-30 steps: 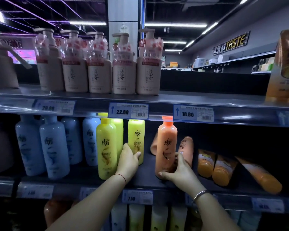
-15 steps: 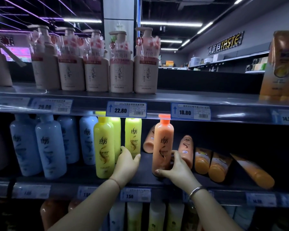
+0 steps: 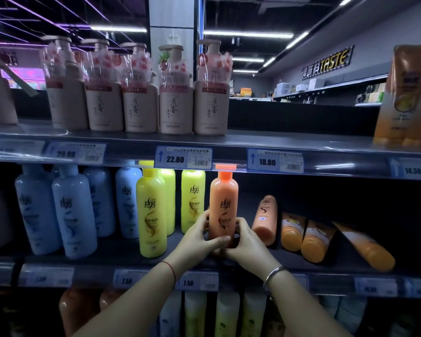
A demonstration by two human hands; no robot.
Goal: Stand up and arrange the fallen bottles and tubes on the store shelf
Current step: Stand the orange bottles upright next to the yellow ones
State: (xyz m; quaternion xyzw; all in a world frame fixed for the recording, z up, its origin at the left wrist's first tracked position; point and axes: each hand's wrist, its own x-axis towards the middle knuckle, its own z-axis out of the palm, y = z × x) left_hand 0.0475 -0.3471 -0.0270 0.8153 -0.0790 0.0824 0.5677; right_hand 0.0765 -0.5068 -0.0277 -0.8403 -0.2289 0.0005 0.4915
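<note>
Middle shelf (image 3: 122, 260), dim light. Upright orange bottle (image 3: 223, 207) with an orange cap stands near the shelf's front edge, its cap just under the price rail of the shelf above. Both hands grip its lower part: left hand (image 3: 197, 238) wraps it from the left, thumb across the front; right hand (image 3: 243, 242) wraps it from the right, fingers curled round the side. Red string on the left wrist, silver bangle (image 3: 274, 273) on the right.

Left of it: front yellow bottle (image 3: 151, 212) upright, two more yellow bottles (image 3: 192, 198) behind, the nearer of these just beside the left hand. Further left, a group of pale blue bottles (image 3: 73, 212), all upright.

Right of it: a second orange bottle (image 3: 265, 218) lies on its side, base toward the front, close to the right hand. Beyond that, two orange tubes (image 3: 301, 235) lie fallen side by side, and a longer orange tube (image 3: 365, 246) lies slanted, well apart from the hands.

Top shelf: row of beige pump bottles (image 3: 174, 103), upright. Price tags (image 3: 183, 158) read 22.80 and 18.80; lower rail tags read 7.50. More bottles on the shelf below, partly hidden by the forearms.
</note>
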